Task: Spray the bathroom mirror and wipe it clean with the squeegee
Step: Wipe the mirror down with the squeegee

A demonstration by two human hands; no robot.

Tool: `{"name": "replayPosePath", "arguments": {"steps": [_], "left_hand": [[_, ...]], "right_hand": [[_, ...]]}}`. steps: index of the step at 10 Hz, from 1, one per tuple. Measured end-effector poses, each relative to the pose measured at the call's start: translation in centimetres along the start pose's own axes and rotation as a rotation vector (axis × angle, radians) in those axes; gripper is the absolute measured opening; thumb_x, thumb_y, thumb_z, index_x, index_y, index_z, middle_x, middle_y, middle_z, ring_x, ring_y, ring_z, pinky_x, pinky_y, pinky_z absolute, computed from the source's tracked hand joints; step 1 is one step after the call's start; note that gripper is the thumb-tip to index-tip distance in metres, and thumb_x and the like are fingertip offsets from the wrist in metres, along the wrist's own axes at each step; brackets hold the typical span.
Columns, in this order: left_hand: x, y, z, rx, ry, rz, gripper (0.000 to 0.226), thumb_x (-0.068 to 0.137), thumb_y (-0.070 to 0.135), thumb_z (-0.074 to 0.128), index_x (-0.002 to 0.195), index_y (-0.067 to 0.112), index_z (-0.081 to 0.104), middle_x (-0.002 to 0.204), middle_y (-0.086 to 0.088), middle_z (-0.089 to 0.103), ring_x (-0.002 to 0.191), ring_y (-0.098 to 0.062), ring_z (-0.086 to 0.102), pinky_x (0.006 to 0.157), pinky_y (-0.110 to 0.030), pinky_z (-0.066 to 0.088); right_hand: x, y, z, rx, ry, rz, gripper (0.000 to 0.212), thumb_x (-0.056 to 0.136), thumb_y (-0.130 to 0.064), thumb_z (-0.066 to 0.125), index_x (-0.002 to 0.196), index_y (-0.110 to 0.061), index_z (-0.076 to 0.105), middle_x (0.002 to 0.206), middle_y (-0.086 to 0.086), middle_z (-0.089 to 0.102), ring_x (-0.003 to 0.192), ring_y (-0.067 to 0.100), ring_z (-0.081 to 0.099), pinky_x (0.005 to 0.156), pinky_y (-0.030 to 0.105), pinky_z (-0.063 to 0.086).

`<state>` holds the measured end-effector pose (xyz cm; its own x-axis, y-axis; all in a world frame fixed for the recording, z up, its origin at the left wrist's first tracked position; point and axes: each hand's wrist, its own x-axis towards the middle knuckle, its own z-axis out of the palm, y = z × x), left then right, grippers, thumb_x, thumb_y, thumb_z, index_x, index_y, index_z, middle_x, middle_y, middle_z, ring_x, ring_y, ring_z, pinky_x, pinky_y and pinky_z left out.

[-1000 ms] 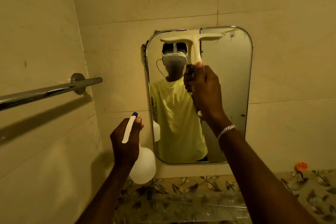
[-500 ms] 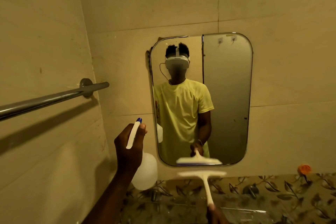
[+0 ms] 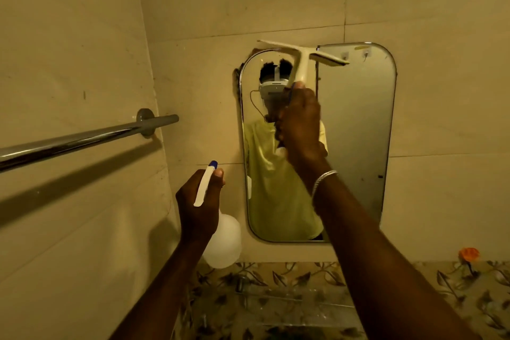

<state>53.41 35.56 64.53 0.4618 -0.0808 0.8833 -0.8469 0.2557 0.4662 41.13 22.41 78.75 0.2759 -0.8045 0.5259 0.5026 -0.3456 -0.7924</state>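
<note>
A rounded rectangular mirror (image 3: 358, 132) hangs on the tiled wall ahead. My right hand (image 3: 299, 124) grips the handle of a cream squeegee (image 3: 300, 61), whose blade lies tilted across the mirror's top edge, left end higher. My left hand (image 3: 198, 207) holds a white spray bottle (image 3: 223, 246) with a blue-tipped nozzle, lower left of the mirror and apart from it. The mirror reflects a person in a yellow shirt, partly hidden by my right hand.
A chrome towel bar (image 3: 82, 141) juts from the left wall at about hand height. Below the mirror runs a leaf-patterned tile band (image 3: 276, 273) with a glass shelf. An orange object (image 3: 469, 254) sits at the lower right.
The squeegee went down to the mirror's bottom edge half a second ago and is now back up at the top edge. My left hand with the bottle stayed put.
</note>
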Motion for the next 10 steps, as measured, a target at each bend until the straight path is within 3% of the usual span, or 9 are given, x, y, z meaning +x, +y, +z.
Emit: {"name": "replayPosePath", "arguments": {"steps": [2,3,4,5,6,7,8,9,10], "left_hand": [[-0.5,-1.3,0.1,0.018,0.013,-0.044,0.048,0.099,0.043,0.052,0.093,0.001,0.073,0.079,-0.009,0.073,0.077,-0.020,0.071,0.072,-0.032,0.060],[-1.0,-1.5,-0.1,0.011,0.004,-0.057,0.046,0.099,0.042,0.052,0.091,0.001,0.072,0.077,-0.009,0.072,0.076,-0.020,0.070,0.071,-0.036,0.059],[-1.5,-1.4,-0.4,0.019,-0.007,-0.059,0.046,0.099,0.041,0.052,0.089,0.000,0.072,0.076,-0.010,0.071,0.074,-0.021,0.069,0.070,-0.037,0.058],[-1.8,-1.2,-0.6,0.027,-0.016,-0.068,0.043,0.098,0.042,0.053,0.090,0.004,0.072,0.077,-0.009,0.072,0.074,-0.016,0.069,0.070,-0.032,0.058],[-2.3,-1.1,-0.7,0.024,-0.033,-0.069,0.042,0.098,0.042,0.053,0.091,0.006,0.072,0.077,-0.007,0.073,0.074,-0.014,0.070,0.070,-0.026,0.058],[-2.4,-1.0,-0.4,0.025,-0.037,-0.066,0.042,0.098,0.041,0.053,0.091,0.005,0.072,0.078,-0.008,0.073,0.076,-0.014,0.070,0.074,-0.026,0.058],[-2.4,-0.6,0.3,0.015,-0.050,-0.080,0.044,0.098,0.040,0.053,0.093,0.001,0.073,0.080,-0.010,0.073,0.077,-0.021,0.071,0.074,-0.036,0.060],[-2.5,0.0,1.0,-0.004,-0.053,-0.077,0.048,0.099,0.043,0.054,0.095,-0.001,0.073,0.080,-0.012,0.073,0.077,-0.023,0.072,0.074,-0.038,0.061],[-2.6,1.0,2.0,-0.016,-0.064,-0.056,0.058,0.099,0.053,0.051,0.095,-0.001,0.074,0.080,-0.012,0.074,0.076,-0.019,0.071,0.073,-0.023,0.058]], "right_hand": [[-8.3,10.4,-0.3,-0.215,-0.042,-0.035,0.031,0.109,-0.052,0.035,0.108,-0.032,0.059,0.078,-0.005,0.061,0.060,0.002,0.058,0.053,0.022,0.048],[-15.0,16.9,-4.0,-0.269,-0.058,0.121,0.038,0.102,-0.059,0.034,0.099,-0.030,0.060,0.069,-0.003,0.056,0.055,0.003,0.050,0.053,0.026,0.042],[-21.3,23.1,-8.8,-0.423,-0.061,0.364,0.047,0.102,-0.051,0.035,0.109,-0.018,0.067,0.085,0.003,0.070,0.080,0.017,0.069,0.068,0.031,0.047],[-23.5,26.4,-11.1,-0.349,0.073,0.547,0.052,0.116,-0.016,0.021,0.158,0.013,0.028,0.160,0.043,0.032,0.155,0.042,0.033,0.120,0.029,0.024],[-22.9,25.4,-10.5,-0.423,0.090,0.375,0.051,0.115,-0.015,-0.001,0.159,0.012,-0.005,0.164,0.044,-0.008,0.160,0.051,0.005,0.132,0.042,0.005],[-25.6,24.9,-13.9,-0.622,0.115,0.241,0.067,0.114,-0.032,0.030,0.111,0.022,0.070,0.090,0.046,0.071,0.082,0.057,0.073,0.071,0.060,0.063],[-23.3,22.2,-16.8,-0.451,-0.011,0.321,0.054,0.094,-0.063,0.041,0.088,-0.022,0.075,0.060,0.000,0.068,0.061,0.022,0.063,0.062,0.044,0.057],[-18.5,18.4,-16.0,-0.324,-0.108,0.213,0.046,0.098,-0.057,0.043,0.093,-0.018,0.068,0.060,-0.002,0.056,0.050,0.015,0.049,0.047,0.029,0.041],[-14.9,15.2,-15.2,-0.271,-0.121,0.092,0.038,0.110,-0.035,0.043,0.094,-0.008,0.063,0.065,0.002,0.054,0.049,0.012,0.046,0.047,0.029,0.039]]}}
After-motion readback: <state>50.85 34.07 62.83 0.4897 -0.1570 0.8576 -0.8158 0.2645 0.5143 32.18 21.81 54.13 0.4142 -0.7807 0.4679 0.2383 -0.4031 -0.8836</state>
